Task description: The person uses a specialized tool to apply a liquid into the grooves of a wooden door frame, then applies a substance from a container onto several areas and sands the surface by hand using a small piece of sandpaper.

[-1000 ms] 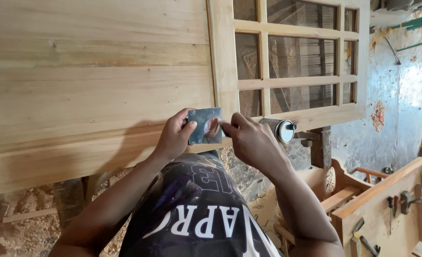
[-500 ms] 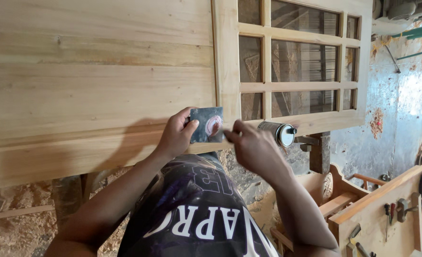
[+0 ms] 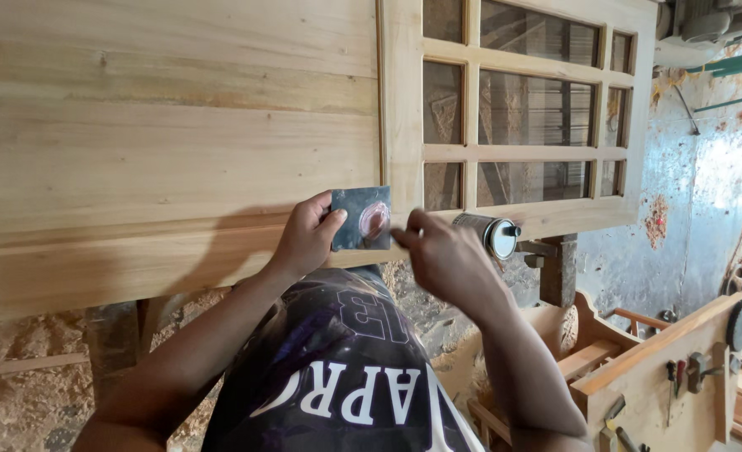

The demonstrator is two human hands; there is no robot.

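Holding a small grey-blue metal plate (image 3: 361, 218) flat against the pale wooden door (image 3: 170, 142): left hand (image 3: 305, 238), fingers clamped on the plate's left edge, thumb over its face. Round reddish-brown smear on the plate's right half. Plate sat at the door's lower rail, just below the junction of solid panel and glazed section.

Right hand (image 3: 446, 255) just right of the plate, slightly blurred; fingers curled, tips close to the plate's right edge. Could not tell whether touching the plate or pinching anything.

Containers: one small cylindrical tin (image 3: 488, 233), lying on its side just beyond the right hand, under the door's bottom edge; brownish wall, pale round end with a small knob facing the camera. Contents not visible. Support beneath it not clear.

Door lying across the view, grid of small open panes (image 3: 513, 109) on the right, unfinished timber throughout.

Signs and labels: none legible on tin or plate. Large white block lettering across the dark purple shirt (image 3: 346, 368), lower centre.

Surroundings: sawdust heap (image 3: 28, 377) lower left; wooden desk (image 3: 664, 368) lower right with hand tools (image 3: 680, 372) hung on its side and a dark round wheel (image 3: 741, 322) at its end; stained blue-white wall (image 3: 697, 192) behind.
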